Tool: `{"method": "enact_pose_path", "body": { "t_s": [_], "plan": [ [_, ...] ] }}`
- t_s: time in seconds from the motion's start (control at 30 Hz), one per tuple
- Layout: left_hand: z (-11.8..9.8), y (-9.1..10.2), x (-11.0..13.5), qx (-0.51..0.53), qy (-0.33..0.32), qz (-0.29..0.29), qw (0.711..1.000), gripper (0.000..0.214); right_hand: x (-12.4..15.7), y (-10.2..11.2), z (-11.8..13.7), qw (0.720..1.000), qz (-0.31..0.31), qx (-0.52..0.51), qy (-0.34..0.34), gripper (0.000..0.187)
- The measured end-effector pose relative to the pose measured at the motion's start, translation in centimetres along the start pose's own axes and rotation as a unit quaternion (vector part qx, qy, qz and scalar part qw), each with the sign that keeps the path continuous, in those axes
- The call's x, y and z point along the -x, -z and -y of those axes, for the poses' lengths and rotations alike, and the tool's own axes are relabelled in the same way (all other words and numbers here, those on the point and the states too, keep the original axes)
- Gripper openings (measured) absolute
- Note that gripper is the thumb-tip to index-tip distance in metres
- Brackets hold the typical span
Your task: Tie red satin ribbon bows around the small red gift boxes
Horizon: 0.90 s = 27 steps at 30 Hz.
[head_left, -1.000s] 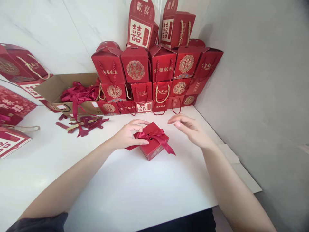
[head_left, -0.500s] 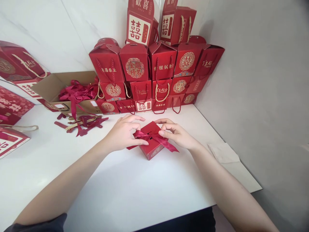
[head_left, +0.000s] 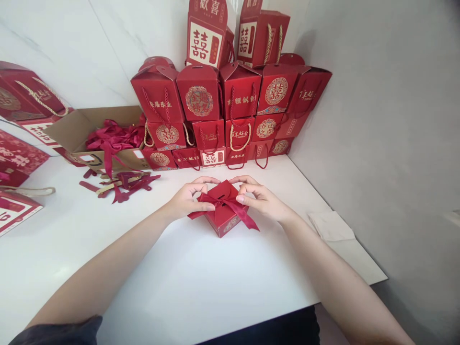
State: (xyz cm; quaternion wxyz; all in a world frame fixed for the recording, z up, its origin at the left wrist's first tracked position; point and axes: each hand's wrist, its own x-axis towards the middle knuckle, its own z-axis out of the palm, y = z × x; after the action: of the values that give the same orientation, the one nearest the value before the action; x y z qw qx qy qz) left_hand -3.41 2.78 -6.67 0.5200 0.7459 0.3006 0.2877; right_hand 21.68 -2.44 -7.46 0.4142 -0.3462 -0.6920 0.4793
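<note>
A small red gift box (head_left: 225, 224) sits on the white table, a corner toward me. Across its top lies a dark red satin ribbon (head_left: 235, 207), tied in a bow with one tail hanging over the right front side and another at the left. My left hand (head_left: 189, 199) is curled at the box's left side, its thumb and fingers closed on the bow's left loop. On the other side, my right hand (head_left: 264, 199) pinches the right part of the ribbon, with its index finger stretched along the box's back edge. The fingertips partly hide the loops.
Red boxes with rope handles (head_left: 201, 96) are stacked against the back wall. At the left stand a cardboard carton (head_left: 68, 127) of ribbons, loose ribbon pieces (head_left: 120, 184) and more red boxes (head_left: 17, 206). A white folded sheet (head_left: 332, 225) lies at the right edge beside the grey wall.
My left hand has moved slightly left and its fingers have reached toward the box's back corner. The ribbon's right tail now hangs lower and nearer the box. The right hand has barely moved.
</note>
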Motion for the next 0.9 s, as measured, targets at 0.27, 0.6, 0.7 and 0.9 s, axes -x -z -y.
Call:
{"method": "enact_pose_path", "body": {
  "t_s": [0.27, 0.6, 0.7, 0.9],
  "plan": [
    [2.0, -1.3, -0.5, 0.300, 0.066, -0.043, 0.951, 0.020, -0.1, -0.3, -0.2, 1.000, 0.001, -0.011, -0.007, 0.026],
    [0.0, 0.8, 0.3, 0.052, 0.001, -0.023, 0.998, 0.030, 1.0, 1.7, 1.2, 0.983, 0.006, 0.047, -0.180, 0.062],
    [-0.7, 0.8, 0.3, 0.002, 0.011, -0.029, 1.000, 0.036, 1.4, 1.9, 2.2, 0.965, 0.143, 0.000, -0.219, 0.061],
    [-1.1, 0.7, 0.2, -0.052, 0.011, -0.054, 0.997, 0.041, 1.9, 1.2, 3.2, 0.936, 0.229, -0.015, -0.266, 0.046]
  ]
}}
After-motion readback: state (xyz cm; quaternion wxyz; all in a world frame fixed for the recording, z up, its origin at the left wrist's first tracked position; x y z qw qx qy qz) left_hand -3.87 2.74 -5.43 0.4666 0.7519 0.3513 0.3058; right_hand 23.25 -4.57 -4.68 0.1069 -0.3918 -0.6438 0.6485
